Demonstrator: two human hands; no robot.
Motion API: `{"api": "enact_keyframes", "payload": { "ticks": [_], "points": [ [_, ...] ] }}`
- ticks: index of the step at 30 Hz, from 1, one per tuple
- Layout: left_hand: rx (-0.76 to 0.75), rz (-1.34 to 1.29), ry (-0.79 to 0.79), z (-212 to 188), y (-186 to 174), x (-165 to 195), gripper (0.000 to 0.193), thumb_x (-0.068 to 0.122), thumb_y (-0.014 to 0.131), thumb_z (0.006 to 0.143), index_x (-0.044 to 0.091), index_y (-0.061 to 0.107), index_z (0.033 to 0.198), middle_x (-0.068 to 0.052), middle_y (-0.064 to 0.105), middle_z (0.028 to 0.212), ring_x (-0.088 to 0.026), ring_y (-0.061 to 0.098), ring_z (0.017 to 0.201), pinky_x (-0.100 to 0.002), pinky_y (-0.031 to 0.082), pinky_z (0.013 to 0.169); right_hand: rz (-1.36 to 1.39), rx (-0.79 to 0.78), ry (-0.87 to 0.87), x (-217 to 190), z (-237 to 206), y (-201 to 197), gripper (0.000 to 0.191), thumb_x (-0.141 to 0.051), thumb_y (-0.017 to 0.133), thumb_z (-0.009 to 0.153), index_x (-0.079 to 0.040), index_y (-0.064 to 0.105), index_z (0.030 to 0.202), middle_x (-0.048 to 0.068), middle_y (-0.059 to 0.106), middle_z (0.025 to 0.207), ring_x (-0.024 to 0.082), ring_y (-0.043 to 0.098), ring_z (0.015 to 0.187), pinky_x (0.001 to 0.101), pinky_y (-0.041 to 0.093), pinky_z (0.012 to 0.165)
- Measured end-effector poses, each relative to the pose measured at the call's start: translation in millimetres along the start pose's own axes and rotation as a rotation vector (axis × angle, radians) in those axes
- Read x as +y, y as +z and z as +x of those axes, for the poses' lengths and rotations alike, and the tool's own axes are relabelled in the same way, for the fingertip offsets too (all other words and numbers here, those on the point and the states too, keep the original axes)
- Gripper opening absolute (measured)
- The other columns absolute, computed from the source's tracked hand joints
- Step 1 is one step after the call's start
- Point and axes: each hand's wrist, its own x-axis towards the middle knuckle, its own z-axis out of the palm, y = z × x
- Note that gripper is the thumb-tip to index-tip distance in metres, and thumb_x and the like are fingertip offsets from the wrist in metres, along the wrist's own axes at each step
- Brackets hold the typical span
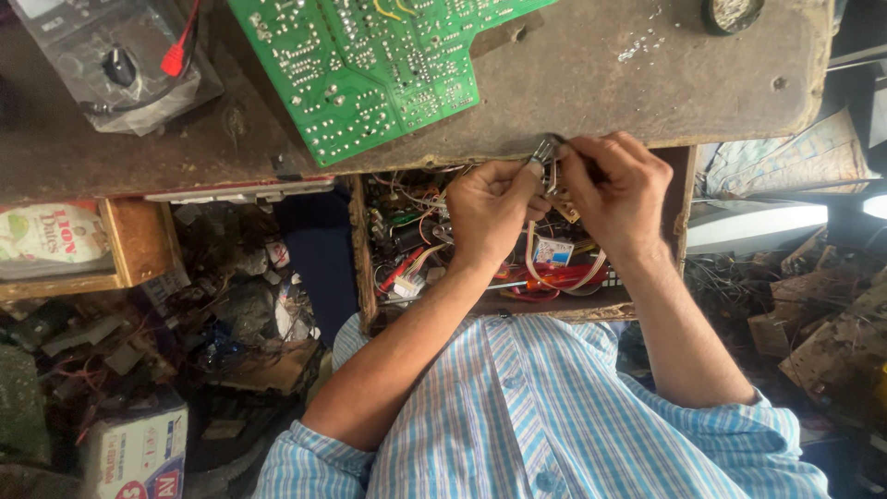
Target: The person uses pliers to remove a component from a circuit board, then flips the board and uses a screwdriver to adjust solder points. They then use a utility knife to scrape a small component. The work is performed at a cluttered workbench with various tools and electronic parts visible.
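Both hands, left (pixel 488 205) and right (pixel 617 189), grips pinched on small metal component (pixel 545 152) over open parts drawer (pixel 362 249); steady fingertip control needed.

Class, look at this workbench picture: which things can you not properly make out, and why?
- Small metal part: head view, mostly covered by left hand and right hand.
- Green circuit board: cut by top edge.
- Open drawer: contents a tangle, too small.

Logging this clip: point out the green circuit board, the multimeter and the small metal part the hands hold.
Green circuit board (pixel 370 65), head view, solder side middle.
Multimeter (pixel 115 65), head view, on its dial.
Small metal part (pixel 543 152), head view, tip between the fingers.
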Motion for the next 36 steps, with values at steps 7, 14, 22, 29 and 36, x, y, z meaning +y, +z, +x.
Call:
{"api": "enact_keyframes", "payload": {
  "ticks": [7, 14, 22, 29, 36],
  "points": [
    [-0.016, 0.007, 0.011, -1, 1, 6, 0.012, 0.006, 0.071, 0.096, -0.005, 0.072, 0.091, -0.01, 0.074, 0.075, -0.013, 0.073, 0.061, -0.025, 0.061, 0.053, -0.016, 0.006, -0.001, 2, 3, 0, 0.006, -0.001, 0.078, 0.102, 0.001, 0.076, 0.108, 0.008, 0.071, 0.089, 0.01, 0.064, 0.074, 0.0258, 0.05, 0.063],
    [-0.036, 0.615, 0.568, -23, -4, 33, 0.014, 0.006, 0.074, 0.096, -0.004, 0.073, 0.105, -0.013, 0.077, 0.083, -0.013, 0.075, 0.069, -0.026, 0.059, 0.059, 0.632, 0.024, 0.611, -5, -8, 1, 0.014, -0.013, 0.075, 0.102, -0.004, 0.064, 0.105, 0.001, 0.069, 0.081, 0.003, 0.054, 0.06, 0.0185, 0.041, 0.05],
    [-0.252, 0.33, 0.259, -30, -4, 28, 0.023, 0.005, 0.074, 0.096, -0.005, 0.07, 0.116, -0.014, 0.078, 0.096, -0.015, 0.077, 0.085, -0.027, 0.065, 0.074, 0.829, -0.029, 0.644, -10, -5, -6, 0.028, -0.001, 0.079, 0.094, -0.007, 0.058, 0.113, 0.004, 0.071, 0.088, 0.002, 0.058, 0.062, 0.0169, 0.039, 0.046],
    [-0.233, -0.18, -0.128, -13, -10, 1, 0.027, 0.004, 0.075, 0.093, -0.006, 0.07, 0.117, -0.015, 0.078, 0.094, -0.018, 0.077, 0.08, -0.03, 0.066, 0.071, 0.753, 0.006, 0.646, -9, -6, -14, 0.022, -0.003, 0.076, 0.097, -0.007, 0.061, 0.112, 0.007, 0.072, 0.087, 0.002, 0.055, 0.057, 0.0174, 0.038, 0.045],
    [-0.083, -0.045, -0.075, -11, -5, -2, 0.021, 0.005, 0.075, 0.092, -0.007, 0.071, 0.109, -0.016, 0.077, 0.09, -0.017, 0.077, 0.075, -0.026, 0.065, 0.065, 0.734, 0.021, 0.673, 14, -20, -24, 0.011, -0.006, 0.069, 0.103, -0.002, 0.06, 0.107, 0.003, 0.061, 0.078, 0.005, 0.05, 0.057, 0.0195, 0.035, 0.047]
  ]
}}
